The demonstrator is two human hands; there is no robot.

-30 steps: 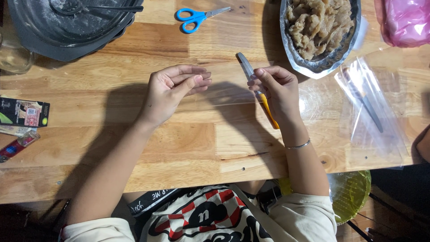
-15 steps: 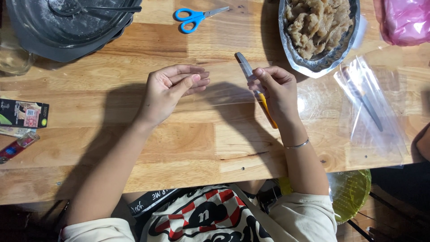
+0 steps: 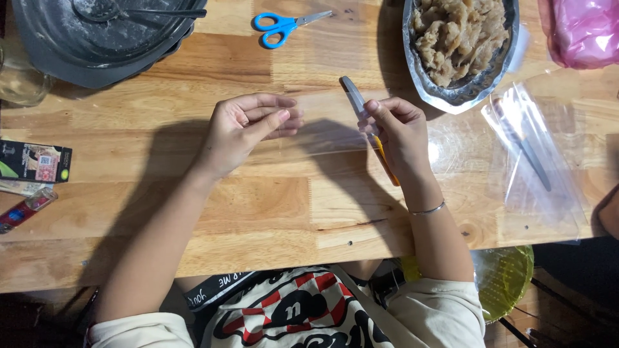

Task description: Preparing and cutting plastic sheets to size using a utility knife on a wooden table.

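My left hand (image 3: 248, 129) pinches one end of a clear plastic bag (image 3: 329, 129) that stretches across the wooden table (image 3: 258, 212) towards my right hand. My right hand (image 3: 400, 132) is closed around a knife (image 3: 353, 96) with a grey blade and an orange handle. The blade points up and left, and the handle sticks out below the palm. The blade lies at the bag's right end; whether it is inside the bag I cannot tell.
Blue-handled scissors (image 3: 284, 24) lie at the far edge. A dark pan (image 3: 97, 45) with a utensil sits far left, and a foil tray of pale food (image 3: 458, 45) far right. Another clear bag with a knife inside (image 3: 529, 154) lies right. A pink bag (image 3: 583, 32) and small packets (image 3: 32, 161) are nearby.
Both hands stay almost still, keeping the same hold on the bag and the knife. Nothing else on the table has moved.
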